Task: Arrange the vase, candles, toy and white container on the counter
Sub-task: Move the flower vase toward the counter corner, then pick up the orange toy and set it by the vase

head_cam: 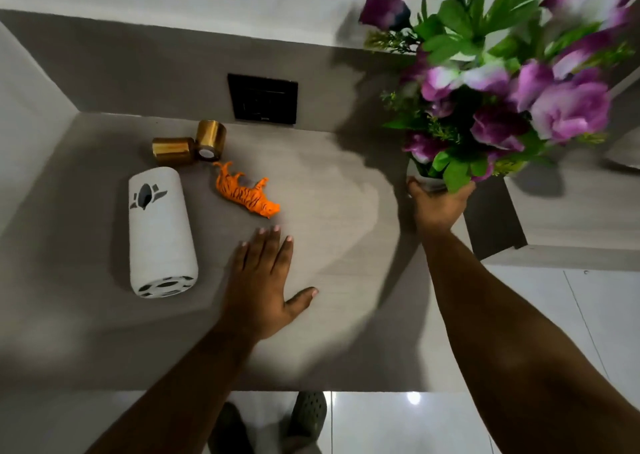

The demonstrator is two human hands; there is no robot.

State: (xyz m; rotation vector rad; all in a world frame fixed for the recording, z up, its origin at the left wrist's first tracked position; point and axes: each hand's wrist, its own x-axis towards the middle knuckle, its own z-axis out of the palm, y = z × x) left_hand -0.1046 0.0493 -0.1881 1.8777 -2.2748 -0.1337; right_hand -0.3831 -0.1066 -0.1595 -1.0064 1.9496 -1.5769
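My right hand [437, 207] grips the base of a white vase [424, 178] filled with purple flowers [502, 83] and green leaves, at the counter's right side; the blooms hide most of the vase. My left hand [265, 280] lies flat and open on the grey counter [329, 194], fingers spread. An orange toy tiger [247, 194] lies on its side just beyond my left fingertips. Two gold candles [188, 143] lie tipped over at the back, touching each other. A white cylindrical container [159, 232] with dark cut-outs lies on its side at the left.
A black wall plate [263, 98] sits on the back wall above the counter. White walls close in the left side and the back. A lower ledge [571, 218] runs to the right. White floor tiles and my shoes [308, 415] show below the counter's front edge.
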